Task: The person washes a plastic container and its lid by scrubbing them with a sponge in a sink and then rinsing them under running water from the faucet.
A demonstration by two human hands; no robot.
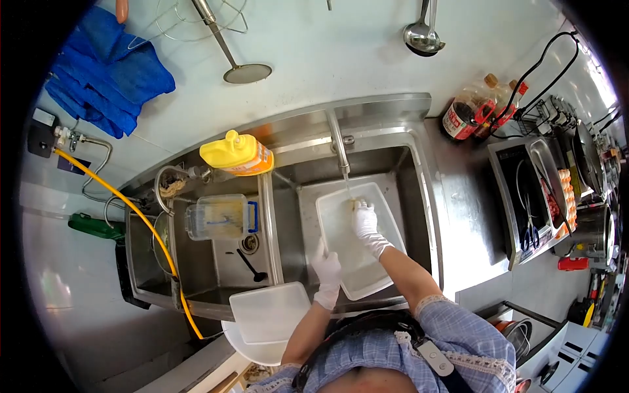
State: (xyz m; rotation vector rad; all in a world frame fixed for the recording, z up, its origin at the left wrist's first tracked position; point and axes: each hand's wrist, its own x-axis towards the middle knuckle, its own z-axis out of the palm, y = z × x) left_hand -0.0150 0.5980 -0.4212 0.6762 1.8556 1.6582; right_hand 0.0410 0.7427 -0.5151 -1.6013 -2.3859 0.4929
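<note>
A translucent white plastic container [386,262] lies in the right sink basin, below the tap [339,147], from which water runs into it. My left hand [325,267], in a white glove, grips the container's left rim with the thumb pointing up along it. Inside the container, near the water stream, is my gloved right hand [365,221]. Its fingers are closed around something small and yellowish that is mostly hidden. Left of my left hand, a flat white plastic lid [270,314] rests at the sink's front edge.
A blue-handled clear plastic box [223,217] and a black utensil [247,267] lie in the left basin. Between the basins stands a yellow jug [237,154]. A yellow hose [147,223] crosses the far left. Sauce bottles [466,114] and a tray with scissors [524,196] are on the right.
</note>
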